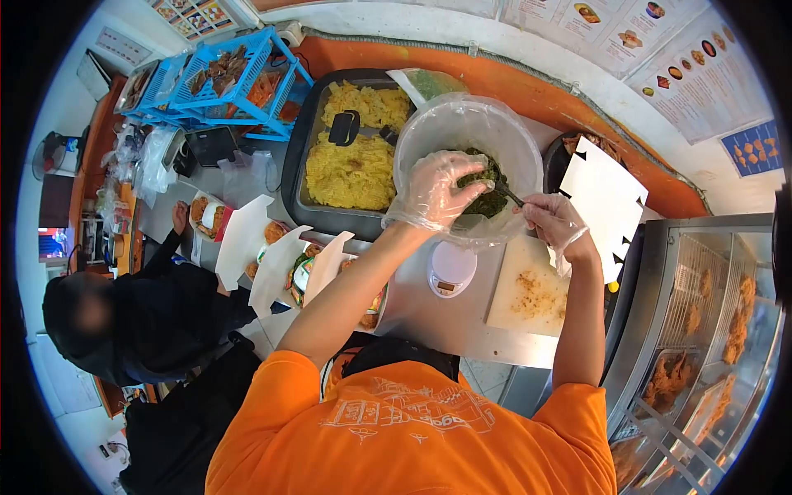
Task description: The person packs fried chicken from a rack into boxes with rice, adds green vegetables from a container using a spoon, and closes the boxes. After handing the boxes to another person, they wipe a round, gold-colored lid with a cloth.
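Note:
My left hand (441, 191), in a clear plastic glove, reaches over a large translucent bucket (421, 124). Its fingers are curled around some dark green leafy food (493, 172), partly hidden by the hand. More of the same greens lies at the bottom of the bucket. At the bucket's right rim, my gloved right hand (554, 221) grips the black handle of a utensil (513, 198). The utensil slants inward and its end meets the greens by my left fingertips; its working end is hidden.
A small white scale (452, 268) and a crumb-strewn cutting board (520, 301) lie before me. Yellow food fills a dark-rimmed pan (293, 165). Open food boxes (239, 235) stand left, near another person (157, 322). A glass cabinet (701, 330) stands right.

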A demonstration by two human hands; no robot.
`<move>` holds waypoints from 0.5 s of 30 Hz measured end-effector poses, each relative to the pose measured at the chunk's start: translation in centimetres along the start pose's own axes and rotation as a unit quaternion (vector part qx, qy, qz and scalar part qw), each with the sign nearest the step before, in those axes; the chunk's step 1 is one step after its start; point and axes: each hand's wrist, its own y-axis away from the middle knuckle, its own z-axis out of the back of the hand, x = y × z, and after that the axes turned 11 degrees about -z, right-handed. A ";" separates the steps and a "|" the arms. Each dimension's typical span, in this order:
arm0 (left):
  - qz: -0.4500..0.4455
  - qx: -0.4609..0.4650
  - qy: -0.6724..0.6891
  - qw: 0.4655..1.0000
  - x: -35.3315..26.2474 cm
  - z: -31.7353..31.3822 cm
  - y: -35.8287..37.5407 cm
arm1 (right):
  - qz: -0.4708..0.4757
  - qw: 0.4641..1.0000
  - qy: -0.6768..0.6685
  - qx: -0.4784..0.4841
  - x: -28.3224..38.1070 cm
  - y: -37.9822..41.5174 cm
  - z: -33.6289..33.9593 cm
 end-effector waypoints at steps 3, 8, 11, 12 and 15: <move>0.005 -0.037 0.030 0.999 0.2 -0.3 0.0 | -0.015 1.000 -0.016 0.015 -0.2 0.2 0.5; 0.072 -0.101 -0.035 0.992 -0.3 0.8 0.0 | -0.048 0.997 -0.042 0.042 -0.7 -0.4 0.7; 0.094 -0.020 -0.097 0.991 -1.0 3.0 0.5 | 0.487 0.813 0.287 -0.137 -3.7 -3.1 1.7; 0.153 -0.126 0.115 0.973 1.2 1.1 1.8 | 0.479 0.812 0.309 -0.127 -2.9 -2.5 1.5; 0.048 -0.054 -0.126 0.989 -3.4 7.4 2.6 | 0.075 0.992 0.103 -0.024 0.8 -0.4 0.7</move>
